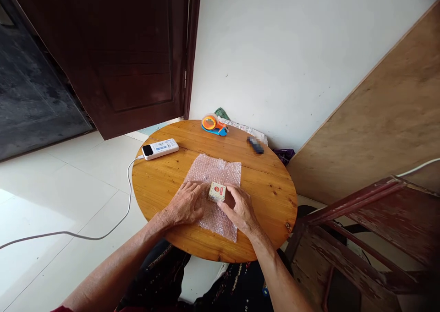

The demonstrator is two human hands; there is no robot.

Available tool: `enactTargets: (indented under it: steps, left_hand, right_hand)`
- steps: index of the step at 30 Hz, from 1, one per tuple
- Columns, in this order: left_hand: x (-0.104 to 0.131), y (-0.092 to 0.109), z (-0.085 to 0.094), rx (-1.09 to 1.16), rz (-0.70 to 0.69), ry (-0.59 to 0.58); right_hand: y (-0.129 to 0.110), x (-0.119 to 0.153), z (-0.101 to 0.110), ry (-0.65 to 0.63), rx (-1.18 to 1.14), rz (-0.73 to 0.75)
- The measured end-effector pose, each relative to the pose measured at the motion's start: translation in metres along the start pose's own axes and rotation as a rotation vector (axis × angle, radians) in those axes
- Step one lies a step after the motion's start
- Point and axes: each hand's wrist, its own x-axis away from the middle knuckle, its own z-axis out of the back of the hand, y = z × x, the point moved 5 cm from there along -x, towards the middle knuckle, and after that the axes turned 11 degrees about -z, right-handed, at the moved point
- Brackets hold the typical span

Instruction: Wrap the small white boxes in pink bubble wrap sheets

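A small cream-coloured box (217, 191) with a red label and a round red picture rests on a sheet of bubble wrap (223, 167). My right hand (240, 206) has its thumb at the box's near edge and its fingers at the far right corner, gripping it. Flat on the left part of the bubble wrap lies my left hand (187, 204), its fingers stretched out and the fingertips close to the box's left side. The bubble wrap extends past both hands towards the near edge of the round wooden table (158, 183).
An orange and blue tape dispenser (213, 124) stands at the table's far edge. On the left is a white power bank (160, 149) with a cable (129, 188) running off the table. A dark pixelated object (255, 145) lies far right. A wooden chair (357, 229) stands right.
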Motion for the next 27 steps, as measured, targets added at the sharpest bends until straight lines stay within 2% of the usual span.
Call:
enactTargets:
  steps: [16,22,27]
  left_hand:
    - [0.003,0.000,-0.002,0.007,-0.027,0.043]
    - [0.001,-0.003,-0.004,0.022,-0.024,0.048]
    - [0.002,0.001,0.011,0.050,-0.030,0.043]
  right_hand:
    - [0.008,0.002,-0.004,-0.012,0.028,0.008]
    - [0.005,0.001,-0.003,-0.008,0.062,0.002]
    - [-0.002,0.001,0.000,0.004,0.094,0.021]
